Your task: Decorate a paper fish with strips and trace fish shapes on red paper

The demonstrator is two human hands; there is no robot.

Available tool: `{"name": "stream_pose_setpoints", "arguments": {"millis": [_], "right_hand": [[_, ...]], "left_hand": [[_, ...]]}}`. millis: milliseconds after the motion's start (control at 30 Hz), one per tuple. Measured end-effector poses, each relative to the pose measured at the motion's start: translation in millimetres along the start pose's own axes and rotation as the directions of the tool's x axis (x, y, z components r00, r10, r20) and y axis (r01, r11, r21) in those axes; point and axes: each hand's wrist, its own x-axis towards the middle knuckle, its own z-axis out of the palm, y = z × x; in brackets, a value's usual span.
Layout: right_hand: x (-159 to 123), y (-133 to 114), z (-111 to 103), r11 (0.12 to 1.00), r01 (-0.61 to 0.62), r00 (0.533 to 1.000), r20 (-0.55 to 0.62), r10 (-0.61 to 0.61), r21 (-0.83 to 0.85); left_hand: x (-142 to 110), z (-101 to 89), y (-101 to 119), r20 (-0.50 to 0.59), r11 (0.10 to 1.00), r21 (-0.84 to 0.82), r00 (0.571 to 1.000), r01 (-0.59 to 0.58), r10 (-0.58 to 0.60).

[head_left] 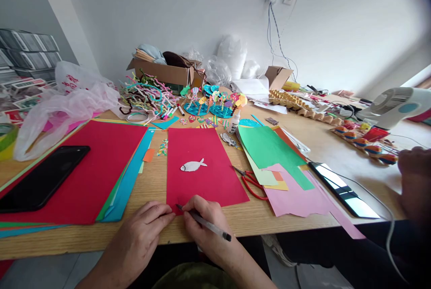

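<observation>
A sheet of red paper [218,186] lies in front of me, and a white fish cutout [192,166] with a dark outline at its head rests on it. My right hand [205,224] is closed around a pen [211,229] with a clear barrel and black end; its tip is at the sheet's near left corner. Fingers extended and lying flat, my left hand [144,230] touches that same corner. Red-handled scissors [253,185] lie against the sheet's right side, beside green paper [269,145] and pink paper [296,197].
On the left, a black phone [47,174] lies on stacked coloured sheets [114,159]. Behind are pipe cleaners [148,94], fish decorations on blue bases [197,108] and a glue bottle [233,123]. At right are another phone [343,190], a white fan [397,102] and another person's hand [415,168].
</observation>
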Motion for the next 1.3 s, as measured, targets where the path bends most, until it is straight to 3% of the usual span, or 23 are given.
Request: {"name": "stream_pose_setpoints", "arguments": {"millis": [433,1033,1300], "right_hand": [[-0.4,-1.0,-0.6,1.0,0.007,1.0,0.014,-0.007,0.001],[0.5,-0.9,-1.0,1.0,-0.008,1.0,0.006,0.008,0.012],[-1.0,0.4,0.2,1.0,-0.006,1.0,0.009,0.006,-0.004]], "left_hand": [[-1.3,0.7,-0.1,0.037,1.0,0.003,0.999,0.009,-0.009],[-0.2,1.6,-0.1,0.002,0.999,0.03,1.0,-0.028,0.028],[-1.3,2.0,0.3,0.02,1.0,-0.003,1.0,0.01,-0.01]]}}
